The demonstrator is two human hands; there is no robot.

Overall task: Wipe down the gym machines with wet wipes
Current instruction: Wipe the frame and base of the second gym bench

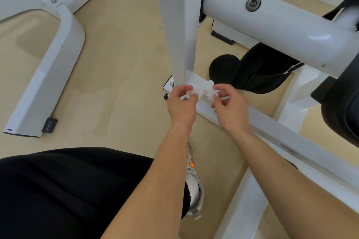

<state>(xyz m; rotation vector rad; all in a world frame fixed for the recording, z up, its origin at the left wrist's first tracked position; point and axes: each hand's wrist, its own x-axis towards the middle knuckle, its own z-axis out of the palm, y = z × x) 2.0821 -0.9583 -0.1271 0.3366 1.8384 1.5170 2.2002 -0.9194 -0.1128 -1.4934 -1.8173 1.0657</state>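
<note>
Holding a crumpled white wet wipe [204,89] between both hands, I have it bunched just in front of the foot of the machine's white upright post [178,25], over the low base rail [272,128] that runs off to my right. My left hand [181,103] pinches one end of the wipe, with the thumb and curled fingers [183,89] clamped on it. My right hand [231,106] pinches the other end, its fingers bent round the ragged edge. The two hands are near each other, and the wipe spans the small gap between them. Whether the wipe touches the rail I cannot tell.

Above and to the right a thick white tube [281,25] crosses the view, with a hex bolt [253,4] set into it. Below it, beyond my right hand, sits a black pad [262,70]. To the left, well apart from the hands, the curved white frame [48,73] of a neighbouring machine rests on the beige floor [116,64], a black end cap [49,125] at its tip. Under my left forearm shows a grey shoe [193,186] with an orange mark — beside it, my black clothing [77,190] fills the lower left.
</note>
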